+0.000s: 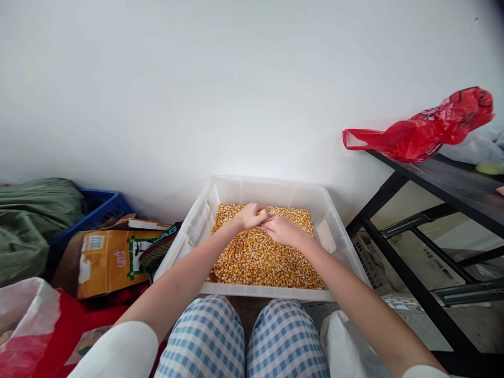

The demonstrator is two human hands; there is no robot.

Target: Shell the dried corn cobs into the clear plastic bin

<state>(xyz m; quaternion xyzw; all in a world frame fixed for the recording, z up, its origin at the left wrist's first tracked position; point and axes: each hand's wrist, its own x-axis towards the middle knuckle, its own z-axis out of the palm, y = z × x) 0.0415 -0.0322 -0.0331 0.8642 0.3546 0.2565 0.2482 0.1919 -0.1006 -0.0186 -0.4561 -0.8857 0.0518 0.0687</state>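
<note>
Over corn kernels (262, 265), the left hand (251, 215) meets the right hand (279, 229).

Room abv corn (268, 262); tub walls (271, 191) block sides.

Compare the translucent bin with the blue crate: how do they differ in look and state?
The bin is whitish and translucent; the crate is deep blue. The bin holds corn kernels, with the left hand and right hand over them; the crate is partly hidden by a green sheet. The bin stands mid-picture; the crate sits at the left. Both are open-topped and near the white wall.
</note>
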